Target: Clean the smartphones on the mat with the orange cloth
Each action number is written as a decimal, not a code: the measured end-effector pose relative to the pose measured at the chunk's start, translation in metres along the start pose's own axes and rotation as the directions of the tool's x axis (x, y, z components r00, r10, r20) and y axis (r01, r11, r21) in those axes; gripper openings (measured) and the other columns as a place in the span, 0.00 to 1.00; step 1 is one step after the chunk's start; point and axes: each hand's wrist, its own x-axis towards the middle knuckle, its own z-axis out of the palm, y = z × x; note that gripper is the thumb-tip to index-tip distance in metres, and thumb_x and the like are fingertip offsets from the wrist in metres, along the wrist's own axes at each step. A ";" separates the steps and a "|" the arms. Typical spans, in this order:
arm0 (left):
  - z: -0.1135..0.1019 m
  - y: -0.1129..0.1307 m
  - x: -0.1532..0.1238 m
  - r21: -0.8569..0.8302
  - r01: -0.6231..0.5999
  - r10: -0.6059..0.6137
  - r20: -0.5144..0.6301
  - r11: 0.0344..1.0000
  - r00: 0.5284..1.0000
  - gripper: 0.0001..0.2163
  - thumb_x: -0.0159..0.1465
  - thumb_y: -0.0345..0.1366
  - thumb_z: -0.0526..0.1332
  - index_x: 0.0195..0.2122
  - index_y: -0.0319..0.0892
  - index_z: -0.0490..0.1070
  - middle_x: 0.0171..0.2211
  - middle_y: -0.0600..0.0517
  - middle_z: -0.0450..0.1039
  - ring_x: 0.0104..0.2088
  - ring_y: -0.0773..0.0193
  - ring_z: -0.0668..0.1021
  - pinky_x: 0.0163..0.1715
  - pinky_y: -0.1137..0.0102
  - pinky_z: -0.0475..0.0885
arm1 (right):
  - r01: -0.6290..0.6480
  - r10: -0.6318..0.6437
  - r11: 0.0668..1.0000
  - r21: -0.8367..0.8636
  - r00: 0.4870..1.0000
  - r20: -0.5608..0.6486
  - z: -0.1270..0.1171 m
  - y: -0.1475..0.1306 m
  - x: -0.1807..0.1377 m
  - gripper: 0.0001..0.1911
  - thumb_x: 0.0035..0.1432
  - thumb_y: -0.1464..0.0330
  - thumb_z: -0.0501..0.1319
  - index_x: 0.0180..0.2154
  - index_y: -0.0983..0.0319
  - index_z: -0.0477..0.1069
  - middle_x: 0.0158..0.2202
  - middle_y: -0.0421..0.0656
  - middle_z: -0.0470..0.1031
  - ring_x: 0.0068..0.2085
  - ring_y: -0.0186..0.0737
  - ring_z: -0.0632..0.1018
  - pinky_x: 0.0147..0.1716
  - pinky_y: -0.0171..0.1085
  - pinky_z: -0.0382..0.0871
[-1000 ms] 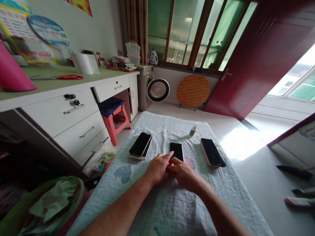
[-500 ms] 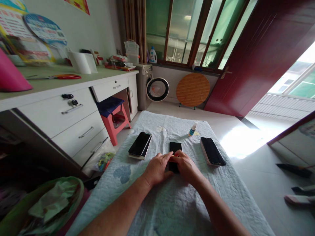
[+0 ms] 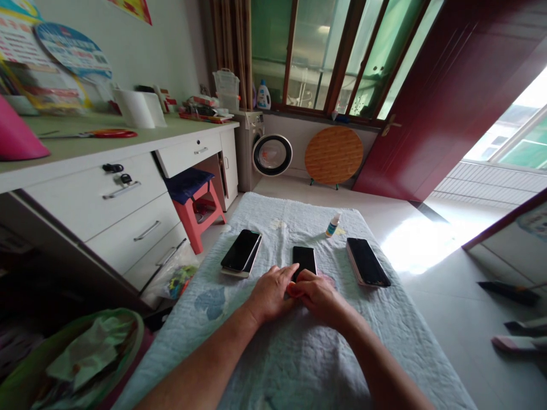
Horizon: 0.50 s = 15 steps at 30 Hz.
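Items, left to right.

1. Green bag [image 3: 72,364]: lower left corner, open-mouthed, crumpled pale material inside.
2. White drawer unit [image 3: 106,188]: along the left wall, keys hanging at the top drawer.
3. Red stool [image 3: 194,208]: on the floor beside the drawer unit, dark blue cloth on its seat.
4. Table [image 3: 273,364]: centre, draped in a pale quilted cover and carrying all the items below.
5. Stacked phones [image 3: 240,252]: two dark handsets, one on top of the other, screen up, at the left side of the table.
6. Left hand [image 3: 270,293]: forearm enters from the bottom edge and runs up and to the right. The palm faces down on the cover. The fingers [image 3: 287,272] are stretched forward and released, their tips at the near left corner of the middle phone.
7. Middle phone [image 3: 304,259]: black, screen up, lengthwise on the table between the stacked phones and the right phone. Its near end is covered by the two hands.
8. Right hand [image 3: 318,293]: forearm enters from the lower right and angles up and to the left. The knuckles are raised and the fingers curl inward against the left hand; whether they pinch anything cannot be told.
9. Small bottle [image 3: 333,225]: white with a blue label, upright, beyond the middle phone.
10. Right phone [image 3: 367,262]: dark screen up, well apart from the hands.
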 end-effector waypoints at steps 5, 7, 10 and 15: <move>0.002 -0.004 0.000 -0.023 0.013 -0.012 0.011 1.000 1.000 0.34 0.56 0.39 0.62 0.64 0.42 0.53 0.58 0.47 0.66 0.53 0.52 0.70 0.53 0.62 0.65 | -0.036 0.036 0.999 0.020 0.999 0.009 -0.001 0.006 -0.001 0.10 0.59 0.74 0.57 0.32 0.60 0.77 0.35 0.40 0.71 0.33 0.30 0.73 0.34 0.28 0.62; 0.003 -0.005 -0.001 -0.038 0.014 -0.014 0.013 0.999 1.000 0.38 0.55 0.38 0.63 0.65 0.44 0.48 0.58 0.47 0.66 0.53 0.52 0.69 0.53 0.62 0.65 | -0.090 0.091 0.996 0.009 0.995 -0.036 -0.003 0.012 0.001 0.11 0.59 0.74 0.56 0.32 0.60 0.77 0.35 0.41 0.71 0.34 0.31 0.73 0.35 0.29 0.63; 0.003 -0.006 -0.002 -0.042 0.017 -0.016 0.012 0.999 1.000 0.41 0.53 0.37 0.64 0.66 0.44 0.46 0.57 0.47 0.67 0.53 0.52 0.69 0.54 0.61 0.65 | -0.177 0.170 0.983 -0.039 0.975 -0.140 -0.006 0.023 0.004 0.13 0.60 0.76 0.54 0.34 0.61 0.76 0.35 0.42 0.70 0.34 0.32 0.73 0.36 0.30 0.64; 0.002 -0.004 -0.002 -0.042 0.018 -0.017 0.009 0.999 1.000 0.40 0.52 0.36 0.64 0.65 0.44 0.48 0.56 0.47 0.67 0.52 0.52 0.70 0.53 0.60 0.66 | -0.306 0.270 0.941 -0.144 0.936 -0.227 -0.003 0.035 0.013 0.12 0.60 0.75 0.53 0.34 0.61 0.75 0.37 0.43 0.69 0.34 0.33 0.72 0.36 0.30 0.62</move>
